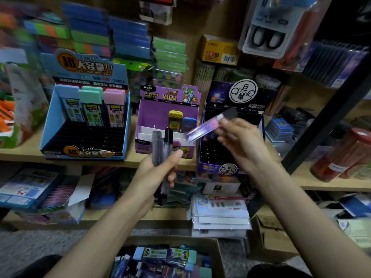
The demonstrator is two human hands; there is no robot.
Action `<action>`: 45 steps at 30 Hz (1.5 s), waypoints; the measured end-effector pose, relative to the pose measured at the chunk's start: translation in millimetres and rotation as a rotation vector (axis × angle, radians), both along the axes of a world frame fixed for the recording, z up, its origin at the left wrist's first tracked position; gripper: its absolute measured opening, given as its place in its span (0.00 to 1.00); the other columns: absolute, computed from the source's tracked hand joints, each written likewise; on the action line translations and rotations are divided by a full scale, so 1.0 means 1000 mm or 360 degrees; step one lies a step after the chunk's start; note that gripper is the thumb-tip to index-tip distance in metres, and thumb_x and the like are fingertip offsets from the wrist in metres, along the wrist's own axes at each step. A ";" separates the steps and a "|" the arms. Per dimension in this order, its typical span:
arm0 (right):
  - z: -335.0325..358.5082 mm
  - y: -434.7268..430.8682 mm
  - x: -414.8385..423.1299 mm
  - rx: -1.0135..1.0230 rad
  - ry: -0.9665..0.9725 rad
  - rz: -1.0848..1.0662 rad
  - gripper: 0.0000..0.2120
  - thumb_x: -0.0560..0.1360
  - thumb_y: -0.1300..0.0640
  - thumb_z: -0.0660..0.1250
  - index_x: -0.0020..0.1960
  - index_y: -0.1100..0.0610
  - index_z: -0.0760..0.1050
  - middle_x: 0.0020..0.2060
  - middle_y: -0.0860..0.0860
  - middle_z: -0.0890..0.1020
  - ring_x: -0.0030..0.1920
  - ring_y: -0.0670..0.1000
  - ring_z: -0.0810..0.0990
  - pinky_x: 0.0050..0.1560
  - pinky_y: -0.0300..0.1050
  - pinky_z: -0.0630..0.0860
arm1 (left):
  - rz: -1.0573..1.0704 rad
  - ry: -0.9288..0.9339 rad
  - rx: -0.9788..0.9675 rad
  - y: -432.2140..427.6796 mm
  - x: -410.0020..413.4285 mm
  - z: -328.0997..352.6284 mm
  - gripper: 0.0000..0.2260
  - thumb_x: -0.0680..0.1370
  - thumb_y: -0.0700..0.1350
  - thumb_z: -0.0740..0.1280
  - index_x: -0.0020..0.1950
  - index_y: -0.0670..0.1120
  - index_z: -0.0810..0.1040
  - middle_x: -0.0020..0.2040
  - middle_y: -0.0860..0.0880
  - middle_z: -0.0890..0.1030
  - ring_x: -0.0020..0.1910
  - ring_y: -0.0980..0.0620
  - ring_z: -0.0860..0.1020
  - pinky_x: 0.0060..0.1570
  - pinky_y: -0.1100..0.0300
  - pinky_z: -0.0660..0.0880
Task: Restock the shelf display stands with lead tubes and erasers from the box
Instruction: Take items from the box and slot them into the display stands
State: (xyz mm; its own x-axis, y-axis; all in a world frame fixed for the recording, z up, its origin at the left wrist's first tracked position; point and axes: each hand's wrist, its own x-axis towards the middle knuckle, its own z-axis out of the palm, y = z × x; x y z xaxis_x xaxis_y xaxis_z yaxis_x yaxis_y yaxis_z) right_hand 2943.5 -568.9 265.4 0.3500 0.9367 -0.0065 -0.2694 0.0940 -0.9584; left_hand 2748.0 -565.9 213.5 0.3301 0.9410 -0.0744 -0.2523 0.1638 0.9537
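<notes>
My left hand (pixel 158 173) grips a small bunch of dark lead tubes (pixel 163 151) upright, in front of the purple display stand (pixel 166 121). My right hand (pixel 241 141) holds one purple, black-capped lead tube (pixel 208 125) tilted over the dark starry display stand (pixel 230 137). The purple stand holds a yellow and a blue tube at its back. A blue display stand (pixel 84 121) at the left holds three pastel-capped tubes in its back row. The cardboard box (pixel 217 255) at the bottom centre holds several more tubes.
The stands rest on a wooden shelf (pixel 128 159) crowded with sticky notes, pencil jars and scissors packs. A red-lidded jar (pixel 343 155) stands at the right. Paper packs (pixel 220 215) and boxes fill the lower shelf. A dark shelf post (pixel 325 117) slants across the right.
</notes>
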 end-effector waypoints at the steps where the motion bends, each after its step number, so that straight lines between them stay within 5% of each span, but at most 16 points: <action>1: 0.008 0.001 0.009 0.0102 -0.0099 -0.0112 0.06 0.73 0.63 0.68 0.39 0.57 0.75 0.32 0.49 0.82 0.33 0.45 0.79 0.33 0.34 0.75 | 0.0020 -0.0022 -0.0035 0.002 -0.001 -0.001 0.11 0.67 0.52 0.72 0.41 0.47 0.75 0.29 0.53 0.75 0.24 0.57 0.71 0.23 0.64 0.70; 4: 0.022 0.004 0.039 0.0285 -0.0788 -0.0512 0.05 0.72 0.59 0.71 0.42 0.57 0.75 0.35 0.51 0.80 0.37 0.49 0.79 0.35 0.43 0.76 | 0.0034 -0.0065 -0.0077 0.006 -0.003 -0.003 0.05 0.73 0.46 0.69 0.45 0.47 0.76 0.30 0.53 0.76 0.24 0.57 0.72 0.23 0.64 0.70; 7: 0.018 0.011 0.050 0.0237 -0.1436 -0.0662 0.09 0.72 0.55 0.73 0.47 0.59 0.77 0.39 0.54 0.79 0.40 0.53 0.77 0.44 0.51 0.77 | 0.0020 -0.0074 -0.0077 0.008 -0.005 -0.004 0.10 0.72 0.49 0.69 0.49 0.46 0.78 0.32 0.52 0.79 0.27 0.56 0.75 0.25 0.64 0.72; 10: 0.005 0.019 0.042 0.0276 -0.1565 -0.0572 0.09 0.71 0.56 0.72 0.47 0.60 0.77 0.37 0.50 0.77 0.37 0.46 0.73 0.42 0.41 0.71 | 0.0044 -0.0061 -0.0076 0.009 -0.006 -0.005 0.17 0.67 0.52 0.70 0.52 0.45 0.80 0.35 0.52 0.82 0.31 0.56 0.79 0.29 0.63 0.75; 15: -0.015 0.026 0.035 0.0283 -0.1783 -0.0374 0.11 0.73 0.60 0.71 0.54 0.59 0.77 0.43 0.48 0.79 0.44 0.46 0.75 0.44 0.32 0.67 | 0.0023 -0.0078 -0.0106 0.009 -0.006 -0.007 0.14 0.70 0.51 0.68 0.51 0.45 0.81 0.37 0.51 0.83 0.30 0.56 0.78 0.27 0.63 0.75; 23: -0.015 0.036 0.044 0.0196 -0.1721 -0.0235 0.09 0.72 0.60 0.72 0.46 0.51 0.73 0.34 0.40 0.75 0.37 0.39 0.73 0.40 0.32 0.67 | -0.0048 -0.0038 -0.0028 0.007 -0.006 -0.007 0.19 0.70 0.58 0.64 0.51 0.46 0.79 0.35 0.51 0.81 0.26 0.58 0.74 0.24 0.65 0.72; 31: -0.026 0.045 0.032 -0.0001 -0.1805 -0.0541 0.11 0.72 0.57 0.72 0.51 0.61 0.79 0.39 0.49 0.78 0.41 0.46 0.75 0.37 0.19 0.63 | -0.0021 -0.0013 0.0011 0.007 -0.007 -0.007 0.16 0.69 0.55 0.66 0.50 0.46 0.78 0.33 0.53 0.79 0.30 0.57 0.77 0.28 0.63 0.75; 37: -0.023 0.038 0.026 -0.0215 -0.2042 -0.0626 0.11 0.76 0.52 0.67 0.48 0.61 0.77 0.44 0.56 0.81 0.45 0.54 0.78 0.42 0.42 0.69 | 0.0020 0.0088 0.0160 0.006 -0.007 -0.006 0.14 0.65 0.56 0.70 0.45 0.49 0.76 0.32 0.56 0.79 0.32 0.60 0.78 0.33 0.69 0.74; 39: -0.015 0.028 0.016 -0.0113 -0.2110 -0.0707 0.11 0.78 0.52 0.63 0.47 0.59 0.76 0.42 0.54 0.80 0.43 0.53 0.77 0.39 0.42 0.68 | 0.0063 0.0075 0.0189 0.005 -0.007 -0.005 0.16 0.64 0.55 0.71 0.48 0.51 0.77 0.33 0.58 0.81 0.33 0.62 0.79 0.33 0.71 0.74; 42: -0.002 0.011 -0.011 0.0016 -0.1783 -0.0357 0.10 0.79 0.53 0.62 0.46 0.58 0.77 0.37 0.50 0.80 0.37 0.48 0.77 0.35 0.34 0.70 | 0.0112 0.0162 0.0286 0.003 -0.003 -0.003 0.20 0.63 0.56 0.71 0.53 0.52 0.77 0.39 0.60 0.83 0.39 0.64 0.80 0.36 0.73 0.73; 45: 0.004 -0.006 -0.042 -0.0187 -0.1128 0.0300 0.12 0.78 0.53 0.64 0.43 0.62 0.77 0.34 0.55 0.78 0.34 0.49 0.76 0.38 0.44 0.72 | 0.0079 0.0203 0.0400 0.001 0.002 -0.001 0.18 0.65 0.54 0.70 0.53 0.53 0.76 0.43 0.62 0.83 0.43 0.65 0.80 0.37 0.75 0.73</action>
State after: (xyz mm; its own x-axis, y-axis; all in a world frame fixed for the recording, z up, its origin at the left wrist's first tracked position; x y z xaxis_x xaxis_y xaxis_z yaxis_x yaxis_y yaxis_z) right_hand 2901.2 -575.2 269.6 0.1409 0.9884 0.0572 0.4160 -0.0067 -0.9093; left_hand 2749.7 -565.4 212.0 0.2861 0.9499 0.1255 -0.1293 -0.0916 0.9874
